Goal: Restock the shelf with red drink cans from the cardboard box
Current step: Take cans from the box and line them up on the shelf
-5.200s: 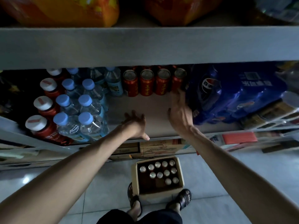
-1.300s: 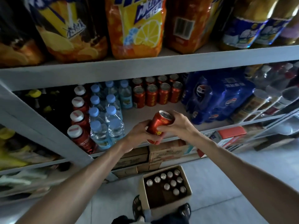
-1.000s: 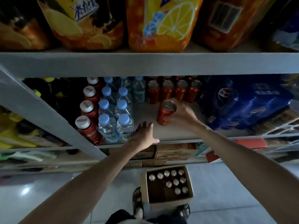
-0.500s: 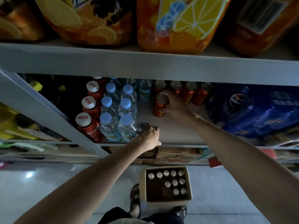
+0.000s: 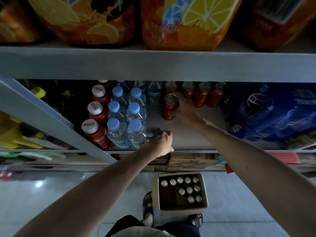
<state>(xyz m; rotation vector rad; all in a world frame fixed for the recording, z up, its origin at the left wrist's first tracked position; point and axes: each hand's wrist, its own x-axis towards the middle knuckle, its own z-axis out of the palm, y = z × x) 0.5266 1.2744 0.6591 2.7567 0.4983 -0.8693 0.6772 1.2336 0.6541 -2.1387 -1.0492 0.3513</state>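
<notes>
My right hand (image 5: pixel 183 111) is wrapped around a red drink can (image 5: pixel 169 108) that stands upright on the grey shelf (image 5: pixel 191 134), just in front of the leftmost can of a back row of red cans (image 5: pixel 201 94). My left hand (image 5: pixel 161 142) rests on the shelf's front edge beside the water bottles, fingers curled, holding nothing that I can see. The open cardboard box (image 5: pixel 181 192) sits on the floor below between my feet, with several silver-topped cans inside.
Water bottles with blue caps (image 5: pixel 126 120) and red bottles with white caps (image 5: pixel 95 117) fill the shelf's left side. Blue shrink-wrapped cola packs (image 5: pixel 266 113) stand on the right. The upper shelf board (image 5: pixel 153 65) overhangs, carrying orange drink packs (image 5: pixel 184 21).
My right hand carried the red can from the shelf's front further back and left, and set it in front of the back row. My left hand stayed at the shelf edge.
</notes>
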